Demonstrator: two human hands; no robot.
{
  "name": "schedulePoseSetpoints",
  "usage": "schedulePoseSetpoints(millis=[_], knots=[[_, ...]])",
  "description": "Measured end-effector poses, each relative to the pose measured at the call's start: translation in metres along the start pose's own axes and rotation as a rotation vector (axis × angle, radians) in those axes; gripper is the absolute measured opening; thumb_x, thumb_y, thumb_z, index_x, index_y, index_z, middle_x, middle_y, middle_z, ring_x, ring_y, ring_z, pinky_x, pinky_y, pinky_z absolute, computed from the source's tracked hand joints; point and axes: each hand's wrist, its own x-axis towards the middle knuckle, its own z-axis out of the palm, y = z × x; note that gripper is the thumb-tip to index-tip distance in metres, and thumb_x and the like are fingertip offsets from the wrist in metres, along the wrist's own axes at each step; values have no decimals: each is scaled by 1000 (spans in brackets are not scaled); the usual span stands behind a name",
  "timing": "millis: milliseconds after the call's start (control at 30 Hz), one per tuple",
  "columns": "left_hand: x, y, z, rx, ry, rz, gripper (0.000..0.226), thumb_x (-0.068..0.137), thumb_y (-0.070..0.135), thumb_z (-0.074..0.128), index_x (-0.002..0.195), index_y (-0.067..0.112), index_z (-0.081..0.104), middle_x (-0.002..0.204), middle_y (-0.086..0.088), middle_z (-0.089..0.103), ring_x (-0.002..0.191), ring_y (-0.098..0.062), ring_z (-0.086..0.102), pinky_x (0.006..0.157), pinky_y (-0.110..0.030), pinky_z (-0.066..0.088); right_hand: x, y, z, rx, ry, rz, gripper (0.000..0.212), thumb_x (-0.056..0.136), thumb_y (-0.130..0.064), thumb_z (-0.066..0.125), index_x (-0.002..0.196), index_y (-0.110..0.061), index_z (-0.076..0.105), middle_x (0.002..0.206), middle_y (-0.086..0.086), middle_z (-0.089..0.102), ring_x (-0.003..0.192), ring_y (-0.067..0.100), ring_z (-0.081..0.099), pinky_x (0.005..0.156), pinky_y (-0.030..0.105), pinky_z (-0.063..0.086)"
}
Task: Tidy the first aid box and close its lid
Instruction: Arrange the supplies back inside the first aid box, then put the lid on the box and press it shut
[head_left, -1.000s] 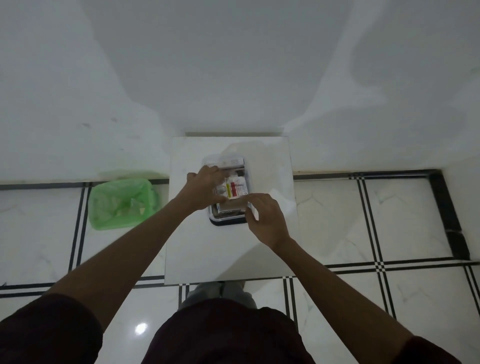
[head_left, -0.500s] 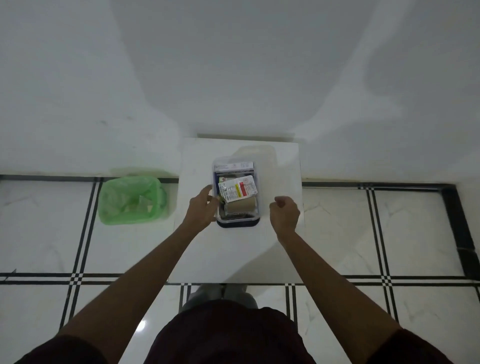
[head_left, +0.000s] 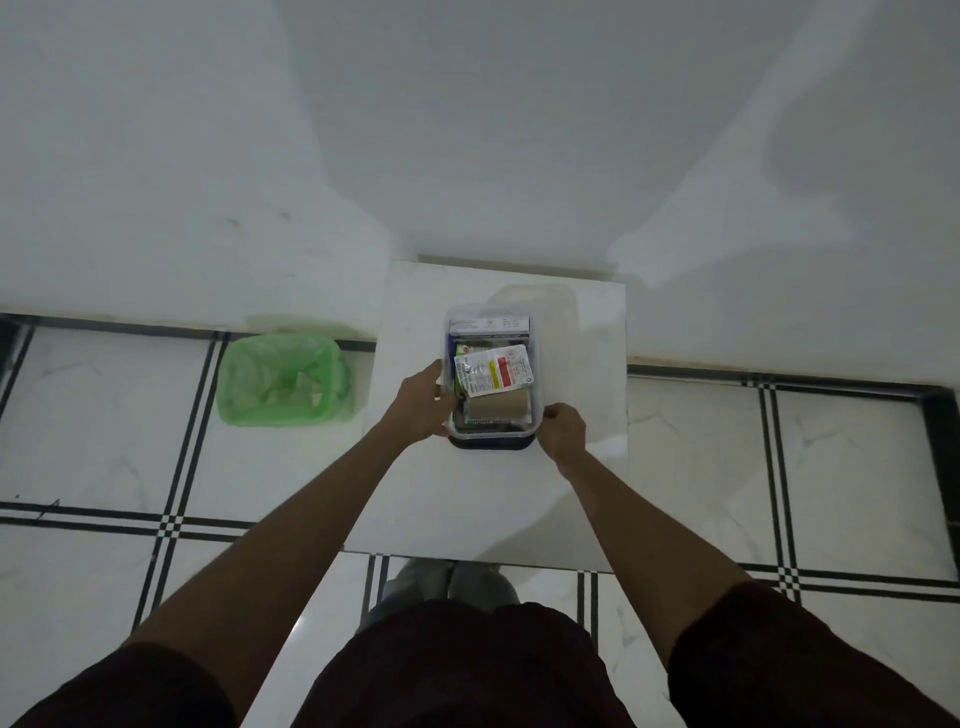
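Note:
The first aid box (head_left: 536, 358) is a clear plastic tub on a dark base, standing open on the white table (head_left: 467, 509). Inside lie a white packet with red and yellow print (head_left: 496, 371), a beige bandage roll (head_left: 498, 402) and a white carton (head_left: 488, 325) at the far end. My left hand (head_left: 421, 402) grips the box's left wall. My right hand (head_left: 563, 428) has its fingers curled on the box's near right corner. A clear lid (head_left: 553, 304) seems to lie just behind the box to the right.
A green bin lined with a green bag (head_left: 283, 379) stands on the tiled floor left of the table. The white wall rises directly behind the table. My feet (head_left: 452, 579) show under the table's near edge.
Both hands came out of the box, leaving the packet on top. The left hand settled on the left wall, and the right hand moved in from the side to the near right corner.

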Motion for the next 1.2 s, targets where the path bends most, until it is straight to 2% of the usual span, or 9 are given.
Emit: schedulePoseSetpoints(millis=[133, 267, 433, 500, 800, 867, 1033, 1133, 1200], knots=[[0, -6, -5, -38, 1, -37, 49, 94, 7, 46, 141, 12, 34, 123, -24, 60, 101, -38, 65, 70, -53, 59, -3, 1, 2, 6, 11, -48, 31, 88, -3, 46, 58, -7, 49, 69, 14, 55, 69, 25, 53, 63, 31, 37], [-4, -14, -13, -87, 30, -33, 47, 91, 5, 48, 137, 13, 41, 110, -23, 65, 90, -37, 69, 63, -48, 61, -14, 2, -5, 215, -59, -83, 7, 90, -8, 49, 83, -6, 49, 79, 5, 50, 70, 18, 47, 64, 29, 41], [-8, -10, -17, -163, 17, 17, 42, 90, 3, 47, 129, 18, 51, 103, -18, 67, 84, -34, 72, 68, -52, 60, -13, 3, -37, 349, 8, -23, 33, 72, -29, 61, 97, -7, 58, 91, 7, 61, 85, 25, 62, 71, 37, 55], [-7, -4, -19, -145, 25, 53, 43, 90, 3, 46, 127, 23, 52, 100, -16, 66, 84, -34, 71, 68, -52, 60, -22, -6, -59, 358, 25, -52, 25, 77, -24, 63, 98, -11, 61, 95, 7, 64, 88, 23, 61, 75, 38, 53], [-4, 1, -6, -5, 36, 99, 44, 90, 3, 48, 132, 18, 50, 92, -18, 66, 84, -38, 68, 60, -45, 61, -79, -66, -76, 125, 373, -541, 12, 84, -9, 63, 94, -6, 55, 57, -9, 52, 44, 0, 44, 41, 7, 36], [-2, -4, -4, 28, 41, 91, 43, 91, 4, 47, 132, 16, 49, 96, -20, 66, 84, -38, 68, 60, -45, 61, -88, -75, -59, -11, 392, -621, 12, 84, -15, 62, 92, -8, 55, 63, -2, 60, 45, 7, 46, 45, 9, 33], [1, -21, -5, 180, 52, 139, 40, 93, 7, 43, 132, 14, 43, 92, -22, 66, 72, -39, 69, 57, -50, 60, -94, -77, 4, -410, 503, -864, 18, 75, -20, 61, 89, -8, 59, 65, 8, 66, 55, 25, 59, 64, 32, 50], [-2, -23, -7, 252, 23, 171, 64, 95, 9, 44, 149, 28, 15, 83, -13, 63, 66, -27, 66, 55, -25, 58, -95, -76, 28, -504, 466, -849, 27, 73, -26, 70, 91, -8, 61, 69, 9, 70, 61, 26, 65, 72, 38, 56], [-4, -23, -10, 280, -30, 185, 68, 96, 8, 44, 144, 42, 11, 86, -16, 61, 69, -24, 62, 56, -12, 52, -94, -76, 36, -496, 427, -818, 27, 75, -27, 71, 91, -7, 62, 69, 9, 70, 60, 26, 65, 74, 40, 56]])
